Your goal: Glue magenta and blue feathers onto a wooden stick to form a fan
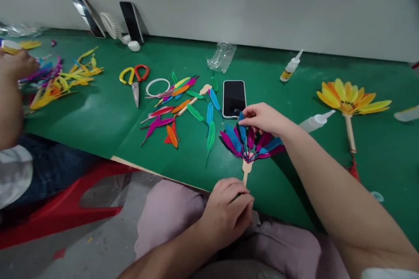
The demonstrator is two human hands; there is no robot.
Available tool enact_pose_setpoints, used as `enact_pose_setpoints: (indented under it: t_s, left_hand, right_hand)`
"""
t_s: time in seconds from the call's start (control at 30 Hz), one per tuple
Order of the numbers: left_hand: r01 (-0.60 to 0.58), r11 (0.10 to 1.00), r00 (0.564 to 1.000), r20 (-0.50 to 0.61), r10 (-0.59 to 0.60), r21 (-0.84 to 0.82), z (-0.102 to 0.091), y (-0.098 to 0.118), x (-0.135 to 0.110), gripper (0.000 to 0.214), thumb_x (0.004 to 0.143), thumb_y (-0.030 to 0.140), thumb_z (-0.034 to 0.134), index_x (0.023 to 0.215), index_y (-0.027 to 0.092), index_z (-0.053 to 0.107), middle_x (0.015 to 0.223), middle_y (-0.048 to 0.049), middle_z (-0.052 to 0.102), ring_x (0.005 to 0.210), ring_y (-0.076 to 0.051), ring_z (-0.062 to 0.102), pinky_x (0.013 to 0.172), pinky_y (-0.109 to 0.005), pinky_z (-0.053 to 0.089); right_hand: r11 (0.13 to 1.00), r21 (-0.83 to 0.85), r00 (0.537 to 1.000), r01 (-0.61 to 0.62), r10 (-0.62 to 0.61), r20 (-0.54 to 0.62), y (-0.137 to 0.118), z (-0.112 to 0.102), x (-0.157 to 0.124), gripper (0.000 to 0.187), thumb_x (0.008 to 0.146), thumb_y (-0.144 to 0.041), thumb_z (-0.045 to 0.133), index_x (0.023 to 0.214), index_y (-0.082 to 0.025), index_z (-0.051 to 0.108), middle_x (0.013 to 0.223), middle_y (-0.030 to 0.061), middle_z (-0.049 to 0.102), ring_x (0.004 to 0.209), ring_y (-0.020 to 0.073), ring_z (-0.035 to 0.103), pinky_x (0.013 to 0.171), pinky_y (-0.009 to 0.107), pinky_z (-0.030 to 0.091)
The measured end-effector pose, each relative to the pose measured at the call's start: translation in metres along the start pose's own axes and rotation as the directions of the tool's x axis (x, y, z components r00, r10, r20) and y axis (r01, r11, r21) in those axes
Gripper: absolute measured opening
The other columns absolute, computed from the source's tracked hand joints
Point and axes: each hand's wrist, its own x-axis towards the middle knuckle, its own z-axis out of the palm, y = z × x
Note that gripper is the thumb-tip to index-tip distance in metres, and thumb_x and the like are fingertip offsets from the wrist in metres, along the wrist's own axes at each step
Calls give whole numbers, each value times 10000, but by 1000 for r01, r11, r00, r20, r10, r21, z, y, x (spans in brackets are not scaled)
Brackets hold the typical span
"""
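Observation:
My left hand (227,209) is closed around the lower end of a feather fan's wooden handle (246,171) at the table's front edge. Purple and blue feathers spread upward from the handle's head. Over them, my right hand (263,120) pinches the tip of a blue feather (242,133) between thumb and fingers. The feather's lower end reaches down among the others, and I cannot tell whether it is fixed there. A phone (234,98) lies flat just beyond the right fingertips. Beneath my right forearm, a white glue bottle (316,122) is partly hidden.
Loose feathers (196,113), scissors (135,83) and a white ring (158,88) lie on the left. Another glue bottle (291,66) stands behind; a yellow feather fan (353,98) lies right. At far left, a co-worker's hand (19,64) is above yellow feathers (54,96).

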Motion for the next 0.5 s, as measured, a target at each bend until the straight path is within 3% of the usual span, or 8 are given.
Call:
enact_pose_setpoints:
  t_s: [0.17, 0.5]
  left_hand:
    - [-2, 1000, 1000, 0, 2, -3, 0, 0, 1, 164, 736, 96, 523, 876, 168, 569, 870, -26, 592, 929, -158, 487, 822, -321, 405]
    - [1, 1000, 1000, -5, -1, -4, 0, 0, 0, 167, 738, 93, 519, 879, 168, 567, 871, -27, 590, 927, -160, 484, 822, -322, 401]
  right_hand:
    - [996, -83, 1000, 17, -17, -4, -2, 0, 0, 184, 656, -330, 620, 679, -169, 533, 477, -61, 468, 349, 38, 382, 353, 189, 286]
    - [971, -235, 998, 38, -48, -35, 1, 0, 3, 222, 636, -380, 627, 679, -167, 583, 541, -30, 549, 408, 48, 423, 446, 208, 329]
